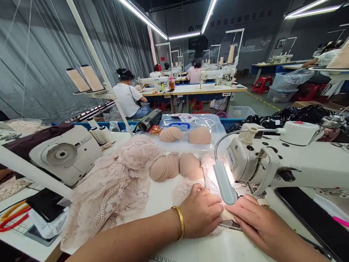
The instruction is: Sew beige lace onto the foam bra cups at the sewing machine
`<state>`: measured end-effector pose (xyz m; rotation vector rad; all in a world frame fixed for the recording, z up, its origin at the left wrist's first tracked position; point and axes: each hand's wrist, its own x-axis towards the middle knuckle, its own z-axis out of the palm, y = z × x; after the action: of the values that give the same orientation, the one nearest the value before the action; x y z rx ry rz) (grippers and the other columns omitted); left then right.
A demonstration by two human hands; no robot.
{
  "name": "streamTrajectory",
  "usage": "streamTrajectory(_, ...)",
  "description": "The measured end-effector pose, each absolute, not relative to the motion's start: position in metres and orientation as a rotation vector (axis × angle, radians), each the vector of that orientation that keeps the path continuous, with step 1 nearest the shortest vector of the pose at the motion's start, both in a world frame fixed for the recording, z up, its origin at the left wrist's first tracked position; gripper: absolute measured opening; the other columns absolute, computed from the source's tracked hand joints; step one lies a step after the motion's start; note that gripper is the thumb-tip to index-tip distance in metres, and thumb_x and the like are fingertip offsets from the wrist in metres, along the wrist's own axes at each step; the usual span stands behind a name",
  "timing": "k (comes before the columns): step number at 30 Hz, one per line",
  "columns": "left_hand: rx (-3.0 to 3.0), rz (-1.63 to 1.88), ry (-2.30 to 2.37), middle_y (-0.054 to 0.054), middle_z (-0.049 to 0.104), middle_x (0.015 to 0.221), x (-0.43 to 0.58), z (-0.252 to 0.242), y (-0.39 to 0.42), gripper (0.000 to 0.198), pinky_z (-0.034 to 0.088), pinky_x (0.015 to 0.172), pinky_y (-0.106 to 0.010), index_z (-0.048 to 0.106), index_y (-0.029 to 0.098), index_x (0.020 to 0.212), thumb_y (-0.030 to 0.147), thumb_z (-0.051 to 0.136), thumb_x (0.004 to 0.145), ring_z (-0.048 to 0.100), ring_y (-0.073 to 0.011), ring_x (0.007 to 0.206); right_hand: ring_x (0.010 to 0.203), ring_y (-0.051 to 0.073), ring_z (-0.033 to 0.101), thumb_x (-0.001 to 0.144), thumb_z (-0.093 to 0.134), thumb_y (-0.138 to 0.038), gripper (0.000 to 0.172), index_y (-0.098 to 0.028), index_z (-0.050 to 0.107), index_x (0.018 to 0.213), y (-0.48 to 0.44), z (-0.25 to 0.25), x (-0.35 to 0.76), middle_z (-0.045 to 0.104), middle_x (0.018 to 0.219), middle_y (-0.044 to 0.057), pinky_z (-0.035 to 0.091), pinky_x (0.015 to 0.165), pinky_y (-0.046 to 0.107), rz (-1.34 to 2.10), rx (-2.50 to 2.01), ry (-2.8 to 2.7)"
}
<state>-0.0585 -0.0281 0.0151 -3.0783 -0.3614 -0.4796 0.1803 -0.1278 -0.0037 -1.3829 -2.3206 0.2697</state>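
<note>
My left hand (pixel 199 210), with a gold bracelet and a ring, is closed with curled fingers on pale pink lace fabric (pixel 187 190) at the sewing machine (pixel 256 160). Close beside it, my right hand (pixel 260 223) has its thumb and fingers pressed together at the fabric's edge; the fingertips are partly hidden. A grey lamp (pixel 224 181) on a bent metal neck lights the spot and covers the needle area. Between my hands lies a narrow metal piece (pixel 230 224), its kind unclear. Beige oval pads (pixel 165 167) sit stacked just beyond my left hand.
A heap of lace fabric (pixel 114 181) spreads at left. More pads (pixel 199 135) rest on a clear plastic box lid (pixel 175 145). A black phone-like slab (pixel 320 224) lies at right. Another machine (pixel 66 152) stands at left. A co-worker (pixel 127 94) sits farther off.
</note>
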Motion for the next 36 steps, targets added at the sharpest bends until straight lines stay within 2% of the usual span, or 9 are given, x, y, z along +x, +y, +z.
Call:
streamTrajectory(5,-3.089,-0.477,-0.325,-0.002,0.070,0.093,-0.056,0.014,-0.021,0.017,0.030,0.093,-0.042,0.062,0.018,0.094,0.031,0.053,0.101,0.056,-0.0191,0.087,0.078,0.021,0.062,0.107,0.041,-0.019,0.030,-0.030,0.059,0.128,-0.126,-0.004,0.178,0.060,0.088,0.002,0.052,0.066,0.034,0.139,-1.358,-2.303)
streamTrajectory(9,-3.069,-0.437,-0.256,-0.003,0.070,0.093,-0.050,0.012,-0.006,0.023,0.033,0.089,-0.041,0.063,0.018,0.087,0.035,0.055,0.101,0.058,-0.0197,0.087,0.080,0.020,0.064,0.107,0.040,-0.020,0.032,-0.031,0.058,0.131,-0.123,-0.012,0.178,0.065,0.094,0.003,0.055,0.067,0.035,0.063,-1.381,-2.259)
streamTrajectory(13,-3.084,-0.365,-0.182,-0.003,0.072,0.095,-0.041,0.015,0.010,0.023,0.036,0.084,-0.041,0.066,0.019,0.086,0.037,0.062,0.098,0.061,-0.0219,0.092,0.095,0.023,0.068,0.107,0.040,-0.026,0.022,-0.029,0.062,0.108,-0.120,-0.024,0.179,0.067,0.101,0.007,0.058,0.071,0.034,-0.056,-1.455,-2.191)
streamTrajectory(16,-3.092,-0.321,-0.166,-0.004,0.073,0.095,-0.037,0.019,0.018,0.026,0.038,0.084,-0.042,0.065,0.019,0.081,0.039,0.065,0.097,0.062,-0.0225,0.093,0.098,0.023,0.070,0.107,0.040,-0.027,0.022,-0.029,0.059,0.096,-0.118,-0.024,0.179,0.069,0.106,0.008,0.053,0.055,0.029,-0.121,-1.479,-2.187)
streamTrajectory(19,-3.095,-0.319,-0.163,-0.004,0.073,0.093,-0.036,0.021,0.021,0.030,0.039,0.085,-0.042,0.064,0.020,0.076,0.041,0.065,0.097,0.062,-0.0224,0.092,0.094,0.023,0.071,0.107,0.041,-0.026,0.020,-0.028,0.060,0.101,-0.117,-0.020,0.178,0.070,0.108,0.009,0.049,0.048,0.028,-0.163,-1.478,-2.184)
streamTrajectory(23,-3.103,-0.325,-0.160,-0.002,0.072,0.095,-0.035,0.019,0.023,0.027,0.039,0.085,-0.041,0.066,0.020,0.077,0.041,0.067,0.095,0.062,-0.0223,0.092,0.092,0.024,0.071,0.108,0.039,-0.026,0.026,-0.030,0.058,0.125,-0.117,-0.024,0.179,0.070,0.105,0.008,0.052,0.052,0.030,-0.159,-1.473,-2.190)
streamTrajectory(26,-3.105,-0.326,-0.169,-0.001,0.072,0.092,-0.034,0.019,0.026,0.027,0.038,0.087,-0.041,0.066,0.020,0.077,0.040,0.068,0.094,0.061,-0.0216,0.091,0.089,0.024,0.070,0.108,0.039,-0.027,0.031,-0.030,0.056,0.133,-0.117,-0.029,0.180,0.069,0.102,0.006,0.054,0.055,0.032,-0.146,-1.492,-2.187)
streamTrajectory(32,-3.039,-0.291,-0.285,-0.005,0.070,0.092,-0.033,0.025,0.023,0.028,0.037,0.088,-0.043,0.066,0.019,0.076,0.039,0.063,0.096,0.059,-0.0229,0.093,0.084,0.023,0.070,0.107,0.042,-0.027,0.029,-0.030,0.061,0.129,-0.117,-0.025,0.180,0.069,0.099,0.005,0.055,0.055,0.031,-0.103,-1.453,-2.159)
streamTrajectory(36,-3.055,-0.260,-0.412,-0.006,0.070,0.100,-0.032,0.025,0.020,0.016,0.040,0.082,-0.041,0.068,0.019,0.087,0.032,0.063,0.095,0.061,-0.0252,0.097,0.081,0.024,0.070,0.106,0.044,-0.031,0.027,-0.031,0.066,0.120,-0.118,-0.025,0.180,0.070,0.094,0.005,0.054,0.058,0.033,-0.001,-1.428,-2.046)
